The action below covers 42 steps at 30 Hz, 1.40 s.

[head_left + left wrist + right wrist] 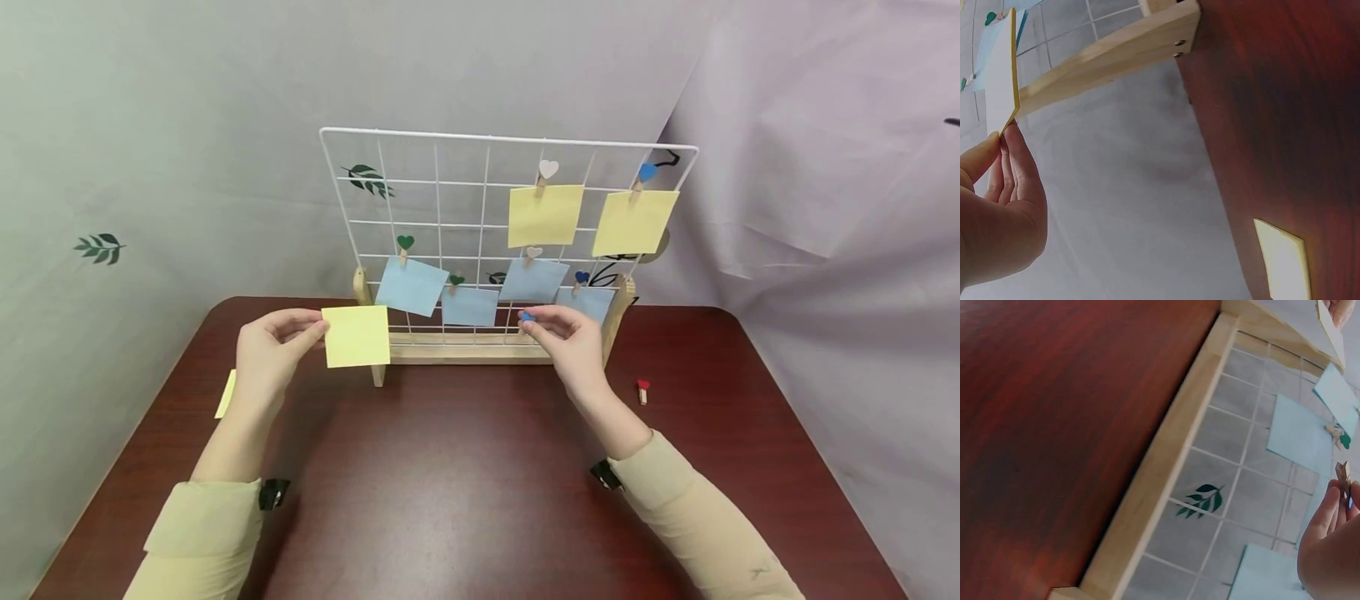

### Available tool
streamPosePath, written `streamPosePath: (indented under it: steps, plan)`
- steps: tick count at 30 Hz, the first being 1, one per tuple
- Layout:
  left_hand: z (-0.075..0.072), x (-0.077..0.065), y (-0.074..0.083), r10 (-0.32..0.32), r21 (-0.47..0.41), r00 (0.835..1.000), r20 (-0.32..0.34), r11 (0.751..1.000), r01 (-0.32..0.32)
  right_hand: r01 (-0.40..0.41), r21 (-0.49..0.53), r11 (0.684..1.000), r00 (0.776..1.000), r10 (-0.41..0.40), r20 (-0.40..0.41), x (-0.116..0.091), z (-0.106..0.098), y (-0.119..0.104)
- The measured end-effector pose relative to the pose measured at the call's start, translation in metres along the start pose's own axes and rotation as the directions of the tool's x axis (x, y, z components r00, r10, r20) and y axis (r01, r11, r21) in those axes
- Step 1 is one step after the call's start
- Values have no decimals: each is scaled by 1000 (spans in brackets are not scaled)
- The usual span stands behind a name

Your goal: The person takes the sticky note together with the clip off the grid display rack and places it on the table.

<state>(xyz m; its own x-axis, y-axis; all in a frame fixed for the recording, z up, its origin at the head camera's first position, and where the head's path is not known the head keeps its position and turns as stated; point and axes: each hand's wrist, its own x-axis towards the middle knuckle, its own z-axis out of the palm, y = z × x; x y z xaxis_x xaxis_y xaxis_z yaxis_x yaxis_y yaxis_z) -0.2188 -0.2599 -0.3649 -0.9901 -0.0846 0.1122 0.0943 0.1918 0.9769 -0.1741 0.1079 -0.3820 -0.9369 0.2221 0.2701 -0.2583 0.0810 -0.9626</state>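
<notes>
My left hand (pixel 272 348) pinches a square yellow sticky note (pixel 357 337) by its left edge, upright before the lower left of a white wire grid rack (pixel 459 204). In my right hand (pixel 576 348) is a small wooden clothespin (pixel 1343 474) with a blue heart (pixel 528 316), held between thumb and fingers in front of the rack's lower right. Hearted clothespins fix two yellow notes (pixel 545 217) to the upper right of the grid. Several blue notes (pixel 411 286) hang in a lower row, partly overlapped by the right hand.
A red-heart clothespin (pixel 642 392) lies on the dark red table (pixel 450 483), right of the rack. At the table's left side is more yellow note paper (pixel 1284 259). The rack stands on a wooden base (pixel 465 354) near the back edge, with a grey cloth (pixel 187 150) behind.
</notes>
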Motion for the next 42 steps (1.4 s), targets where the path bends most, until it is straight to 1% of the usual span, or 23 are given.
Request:
streamPosePath:
  steps: [7,14,18,21,23,31,35,38,42]
  plan:
    - [-10,-3,-10,-13,47,1000,13,999,13,-39,-5,999,999,39,-8,-6,-8,12]
    - [-18,-6,-20,-21,50,1000,12,999,21,-83,-44,996,996,82,-35,-14,-18,27]
    - [-23,-8,-26,-34,109,999,13,993,32,-81,-27,996,996,80,-32,-17,-25,38]
    - [-28,-8,-31,-45,165,999,16,985,42,-79,-13,997,997,79,-24,-19,-31,43]
    - [-30,-7,-35,-52,185,998,18,982,48,-77,-15,997,997,76,-25,-20,-35,44]
    - [-40,-6,-53,-97,243,995,9,966,92,-66,-97,993,998,64,-28,-23,-53,47]
    - [-45,-7,-61,-120,283,993,21,953,109,-55,-108,993,998,53,-22,-24,-61,47]
    - [-47,-7,-64,-130,312,991,32,943,114,-72,-115,991,997,71,-17,-26,-66,47]
    - [-50,-6,-69,-128,342,991,48,934,104,-108,-148,983,994,107,-20,-28,-75,47]
